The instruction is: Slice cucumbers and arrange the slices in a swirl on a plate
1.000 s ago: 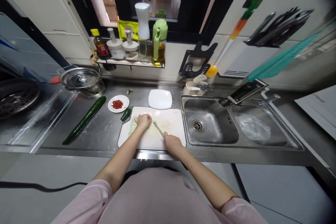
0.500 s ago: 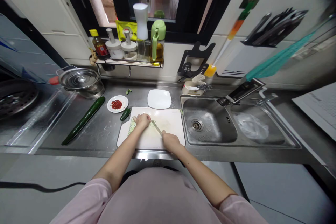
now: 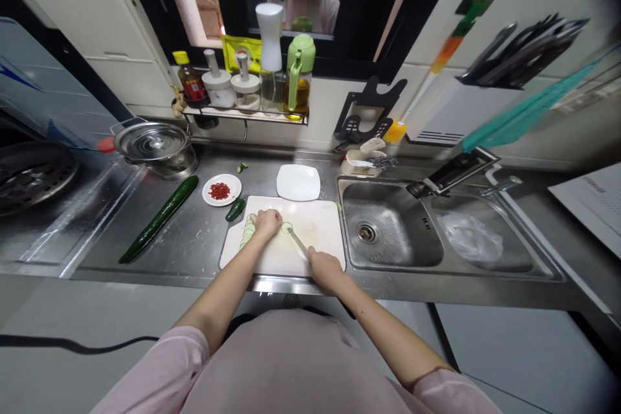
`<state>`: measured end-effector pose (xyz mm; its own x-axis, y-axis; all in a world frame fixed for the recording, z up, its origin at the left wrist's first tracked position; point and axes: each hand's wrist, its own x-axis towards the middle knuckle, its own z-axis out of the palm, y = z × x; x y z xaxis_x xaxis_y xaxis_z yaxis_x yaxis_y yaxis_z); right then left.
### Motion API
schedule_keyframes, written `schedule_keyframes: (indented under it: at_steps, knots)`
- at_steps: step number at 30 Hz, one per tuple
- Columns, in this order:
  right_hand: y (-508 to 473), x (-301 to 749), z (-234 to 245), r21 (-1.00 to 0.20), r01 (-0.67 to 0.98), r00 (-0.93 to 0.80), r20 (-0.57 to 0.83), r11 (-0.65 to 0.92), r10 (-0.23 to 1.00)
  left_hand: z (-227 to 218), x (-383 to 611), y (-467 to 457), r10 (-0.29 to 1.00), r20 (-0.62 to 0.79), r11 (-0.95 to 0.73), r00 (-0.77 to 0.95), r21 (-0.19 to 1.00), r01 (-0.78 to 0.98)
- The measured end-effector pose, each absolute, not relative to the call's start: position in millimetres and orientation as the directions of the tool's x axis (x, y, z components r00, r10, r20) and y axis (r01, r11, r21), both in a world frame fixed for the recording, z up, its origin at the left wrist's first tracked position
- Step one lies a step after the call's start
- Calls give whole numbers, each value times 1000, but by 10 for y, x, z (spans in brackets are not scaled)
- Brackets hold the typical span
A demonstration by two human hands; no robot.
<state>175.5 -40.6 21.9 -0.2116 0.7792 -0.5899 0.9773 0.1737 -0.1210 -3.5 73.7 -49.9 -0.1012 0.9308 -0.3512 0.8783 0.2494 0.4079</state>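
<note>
Left hand (image 3: 268, 223): bunched just left of the slice (image 3: 286, 227); I cannot tell whether you grip anything.
Right hand (image 3: 324, 266): closed round the knife (image 3: 299, 244), tip at the slice, presumably for control.
Board (image 3: 321, 229): under both hands.
Rounds (image 3: 247, 231): left of your hands, seemingly clear of the knife.

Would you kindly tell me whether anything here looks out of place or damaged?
Small green scraps lie directly on the metal counter, off the cutting board, and a crumpled clear plastic bag sits in the right sink basin, as if left behind. Nothing looks clearly damaged.
</note>
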Motion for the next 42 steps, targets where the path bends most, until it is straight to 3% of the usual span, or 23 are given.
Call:
schedule_keyframes:
  at_steps: [26, 42]
  knots:
    - [-582, 1869, 180, -117, 983, -183, -591, 141, 786, -388, -26, 724, 926, -367, 243, -82, 417, 876]
    - [-643, 1970, -5, -158, 986, -125, -513, 51, 849, -376, 136, 389, 979, -203, 104, -18, 418, 903]
